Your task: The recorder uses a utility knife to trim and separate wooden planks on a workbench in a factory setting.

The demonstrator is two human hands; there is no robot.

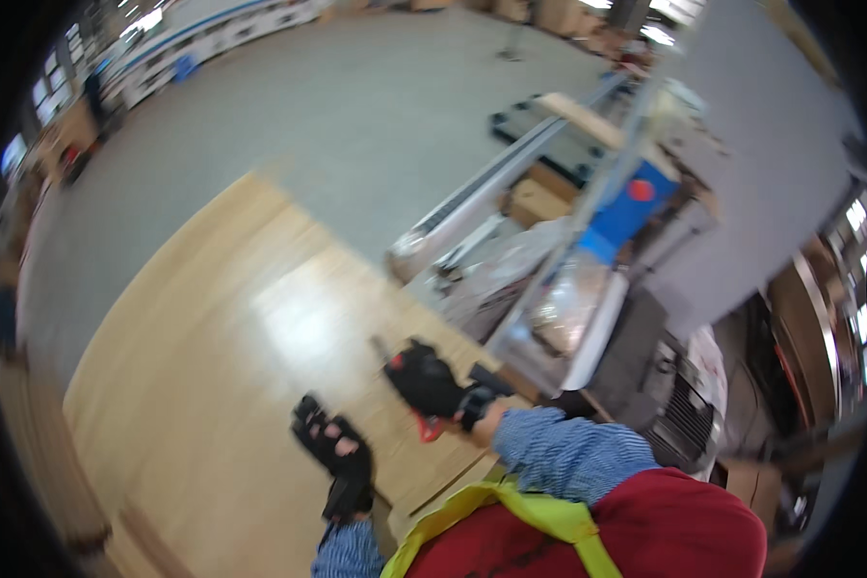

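Note:
My left hand (335, 453), in a black glove with worn holes, is over a large pale wooden board (212, 318). Its fingers are stretched out, and nothing shows in them. To its right, my right hand (426, 380), also black-gloved, is closed around a red-handled tool (428, 427). A short narrow tip of this tool points forward beyond the fist, and red shows at both sides of the hand. Motion blur hides its exact kind. A dark band circles my right wrist.
Right of the board stands a metal-framed rack (530, 332) with plastic wrapping, cardboard and a blue panel (631, 207). A dark ribbed machine part (679, 414) lies nearer on the right. Stacked boards (43, 453) line the left edge. Grey floor (356, 106) stretches beyond.

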